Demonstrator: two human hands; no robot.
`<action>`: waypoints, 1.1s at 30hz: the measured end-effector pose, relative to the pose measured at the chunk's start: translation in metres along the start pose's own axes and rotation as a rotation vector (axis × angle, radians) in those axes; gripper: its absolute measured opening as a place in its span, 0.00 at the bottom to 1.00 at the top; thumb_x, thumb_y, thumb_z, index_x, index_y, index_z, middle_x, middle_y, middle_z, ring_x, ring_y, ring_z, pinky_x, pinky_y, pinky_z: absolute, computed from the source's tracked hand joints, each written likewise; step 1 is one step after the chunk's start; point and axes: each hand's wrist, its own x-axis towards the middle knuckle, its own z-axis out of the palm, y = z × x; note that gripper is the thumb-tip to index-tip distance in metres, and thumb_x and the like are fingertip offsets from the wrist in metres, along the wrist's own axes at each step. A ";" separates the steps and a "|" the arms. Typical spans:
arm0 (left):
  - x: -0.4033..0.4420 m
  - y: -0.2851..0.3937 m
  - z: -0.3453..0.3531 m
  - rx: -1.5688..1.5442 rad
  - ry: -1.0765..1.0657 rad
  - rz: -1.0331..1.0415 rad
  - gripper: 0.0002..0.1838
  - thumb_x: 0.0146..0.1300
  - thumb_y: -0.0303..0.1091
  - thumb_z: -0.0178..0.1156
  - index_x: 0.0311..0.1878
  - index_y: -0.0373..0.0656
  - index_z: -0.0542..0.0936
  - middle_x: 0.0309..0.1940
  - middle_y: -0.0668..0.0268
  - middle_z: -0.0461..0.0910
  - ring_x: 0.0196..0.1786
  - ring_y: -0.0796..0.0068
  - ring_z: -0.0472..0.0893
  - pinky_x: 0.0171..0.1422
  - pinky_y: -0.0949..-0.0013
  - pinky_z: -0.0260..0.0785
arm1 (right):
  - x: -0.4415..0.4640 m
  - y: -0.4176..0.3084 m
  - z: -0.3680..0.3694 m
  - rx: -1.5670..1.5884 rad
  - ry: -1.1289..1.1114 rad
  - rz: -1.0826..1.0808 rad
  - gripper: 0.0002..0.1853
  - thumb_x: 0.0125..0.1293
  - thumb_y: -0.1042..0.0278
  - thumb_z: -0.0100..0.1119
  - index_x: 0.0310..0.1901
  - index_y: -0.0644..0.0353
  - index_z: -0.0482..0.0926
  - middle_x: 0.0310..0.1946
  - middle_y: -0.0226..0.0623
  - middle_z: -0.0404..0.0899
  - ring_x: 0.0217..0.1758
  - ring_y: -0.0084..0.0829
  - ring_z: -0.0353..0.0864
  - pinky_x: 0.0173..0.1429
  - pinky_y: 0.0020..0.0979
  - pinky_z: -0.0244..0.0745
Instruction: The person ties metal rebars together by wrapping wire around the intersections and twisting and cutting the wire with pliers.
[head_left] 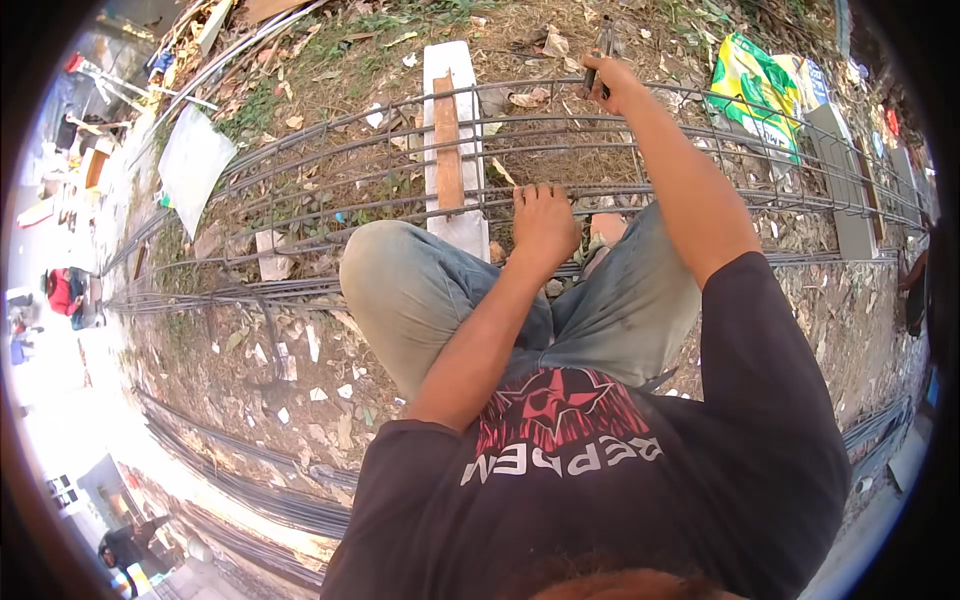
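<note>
Rebar cage (560, 119) lies across the ground (360, 385) in front of the seated person, directly under the left hand (545, 220) and just beneath the right hand (610, 86); the left hand rests at a near bar, right of the white board's (438, 62) right edge, fingers bent; whether it is clenched on the bar I cannot tell; the right hand, at the far bar, is closed around the dark handles of a hand tool (604, 45), whose head points away from the person.

Cage comprises slender, dark grey lengthwise bars, roughly parallel, joined by thin cross-ties at intervals; open in build, with soil and dry leaves visible through it; it crosses the white board between that board's far and near ends, as well as a brown wooden slat (447, 145).

Long axis runs left to right, crosswise to the person and the white board; bars appear bowed in the wide view; the right-hand run passes a grey board (838, 190).
</note>
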 end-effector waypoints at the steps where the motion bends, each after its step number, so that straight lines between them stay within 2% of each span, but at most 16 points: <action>1: -0.002 0.001 -0.003 0.003 0.058 0.022 0.37 0.57 0.44 0.73 0.65 0.31 0.76 0.60 0.43 0.77 0.70 0.43 0.73 0.81 0.44 0.56 | 0.000 0.002 -0.001 -0.041 -0.031 -0.009 0.14 0.75 0.62 0.65 0.49 0.63 0.75 0.28 0.34 0.73 0.24 0.33 0.87 0.15 0.21 0.69; 3: -0.007 0.001 -0.008 0.011 0.171 0.064 0.38 0.58 0.44 0.73 0.68 0.32 0.74 0.63 0.43 0.76 0.72 0.42 0.71 0.82 0.45 0.56 | 0.007 0.006 -0.014 -0.124 -0.093 -0.024 0.15 0.75 0.62 0.65 0.50 0.64 0.74 0.28 0.34 0.73 0.26 0.36 0.89 0.15 0.21 0.71; 4: -0.012 0.004 -0.019 -0.011 0.157 0.071 0.39 0.59 0.44 0.73 0.70 0.33 0.73 0.64 0.43 0.76 0.73 0.43 0.71 0.81 0.46 0.57 | 0.009 0.002 -0.020 -0.198 -0.138 -0.012 0.16 0.74 0.63 0.65 0.52 0.66 0.74 0.30 0.38 0.77 0.29 0.38 0.90 0.19 0.24 0.79; 6: -0.021 0.006 -0.051 -0.053 0.125 0.096 0.40 0.60 0.44 0.73 0.73 0.35 0.71 0.67 0.44 0.74 0.74 0.44 0.70 0.81 0.49 0.59 | 0.000 0.003 -0.023 -0.197 -0.103 -0.104 0.16 0.74 0.64 0.65 0.52 0.67 0.74 0.33 0.41 0.80 0.31 0.39 0.91 0.22 0.25 0.82; 8: -0.039 0.003 -0.111 -0.264 0.024 0.142 0.40 0.62 0.45 0.73 0.73 0.36 0.72 0.68 0.45 0.75 0.73 0.48 0.73 0.79 0.52 0.63 | -0.021 -0.001 -0.036 -0.286 -0.089 -0.216 0.15 0.75 0.63 0.63 0.50 0.69 0.77 0.34 0.42 0.84 0.34 0.38 0.91 0.26 0.28 0.84; 10: -0.065 -0.014 -0.163 -0.504 0.071 0.143 0.35 0.65 0.44 0.72 0.71 0.37 0.75 0.67 0.46 0.78 0.71 0.54 0.77 0.77 0.55 0.67 | -0.040 -0.011 -0.058 -0.559 -0.166 -0.329 0.16 0.76 0.58 0.62 0.48 0.67 0.78 0.32 0.38 0.83 0.30 0.34 0.89 0.26 0.30 0.82; 11: -0.081 -0.021 -0.189 -0.574 0.184 0.146 0.27 0.71 0.40 0.67 0.69 0.38 0.78 0.62 0.49 0.84 0.67 0.60 0.82 0.73 0.60 0.71 | -0.046 -0.017 -0.066 -0.691 -0.210 -0.393 0.17 0.76 0.56 0.61 0.47 0.67 0.79 0.30 0.36 0.83 0.29 0.32 0.88 0.25 0.31 0.80; 14: -0.122 -0.072 -0.227 -0.711 0.631 -0.017 0.18 0.76 0.34 0.61 0.65 0.39 0.81 0.53 0.57 0.89 0.55 0.68 0.87 0.61 0.66 0.77 | -0.079 -0.022 -0.088 -1.057 -0.154 -0.418 0.20 0.75 0.51 0.61 0.45 0.65 0.80 0.27 0.34 0.81 0.24 0.28 0.82 0.28 0.35 0.77; 16: -0.147 -0.106 -0.232 -0.702 0.772 -0.176 0.16 0.77 0.34 0.61 0.62 0.38 0.83 0.48 0.58 0.90 0.50 0.71 0.87 0.56 0.68 0.78 | -0.104 -0.007 -0.100 -1.153 -0.074 -0.598 0.25 0.69 0.47 0.66 0.45 0.68 0.81 0.33 0.49 0.85 0.34 0.44 0.85 0.43 0.46 0.78; 17: -0.156 -0.128 -0.227 -0.686 0.796 -0.287 0.16 0.76 0.34 0.62 0.61 0.36 0.83 0.46 0.59 0.90 0.48 0.72 0.87 0.54 0.68 0.78 | -0.118 0.004 -0.101 -1.190 -0.025 -0.624 0.26 0.68 0.47 0.66 0.50 0.67 0.82 0.34 0.53 0.85 0.40 0.51 0.85 0.50 0.49 0.76; 20: -0.203 -0.207 -0.171 -0.652 0.778 -0.629 0.15 0.75 0.35 0.64 0.56 0.34 0.85 0.42 0.58 0.90 0.43 0.71 0.87 0.49 0.68 0.78 | -0.121 0.027 -0.113 -1.169 -0.072 -0.500 0.33 0.70 0.45 0.64 0.63 0.68 0.79 0.47 0.62 0.86 0.53 0.52 0.87 0.57 0.45 0.77; 22: -0.243 -0.267 -0.101 -0.373 0.660 -0.836 0.18 0.72 0.37 0.63 0.58 0.35 0.85 0.38 0.57 0.91 0.40 0.72 0.89 0.47 0.68 0.79 | -0.121 0.049 -0.123 -1.330 -0.049 -0.660 0.33 0.71 0.46 0.64 0.67 0.65 0.78 0.48 0.59 0.86 0.53 0.54 0.87 0.58 0.47 0.77; 24: -0.281 -0.311 -0.024 -0.349 0.566 -1.002 0.19 0.69 0.37 0.64 0.56 0.33 0.85 0.35 0.57 0.90 0.34 0.72 0.89 0.42 0.68 0.79 | -0.138 0.050 -0.115 -1.413 -0.045 -0.697 0.32 0.72 0.45 0.63 0.67 0.63 0.78 0.48 0.57 0.87 0.53 0.55 0.87 0.58 0.48 0.78; 26: -0.305 -0.328 0.037 -0.492 0.518 -1.159 0.21 0.64 0.45 0.66 0.49 0.36 0.89 0.34 0.51 0.90 0.39 0.58 0.90 0.49 0.58 0.80 | -0.163 0.046 -0.095 -1.444 -0.080 -0.691 0.32 0.72 0.45 0.62 0.67 0.62 0.79 0.49 0.56 0.87 0.53 0.54 0.88 0.58 0.49 0.78; 29: -0.315 -0.324 0.080 -0.643 0.451 -1.222 0.19 0.64 0.44 0.65 0.47 0.36 0.90 0.28 0.56 0.89 0.33 0.62 0.90 0.48 0.60 0.81 | -0.159 0.035 -0.082 -1.521 -0.175 -0.517 0.31 0.73 0.44 0.61 0.65 0.63 0.80 0.49 0.55 0.88 0.52 0.52 0.89 0.56 0.47 0.79; 33: -0.298 -0.323 0.086 -0.825 0.490 -1.308 0.18 0.64 0.43 0.65 0.43 0.37 0.91 0.25 0.59 0.89 0.31 0.66 0.89 0.48 0.60 0.82 | -0.126 0.025 -0.084 -1.540 -0.261 -0.558 0.31 0.72 0.44 0.62 0.64 0.65 0.81 0.47 0.51 0.89 0.47 0.44 0.90 0.50 0.40 0.81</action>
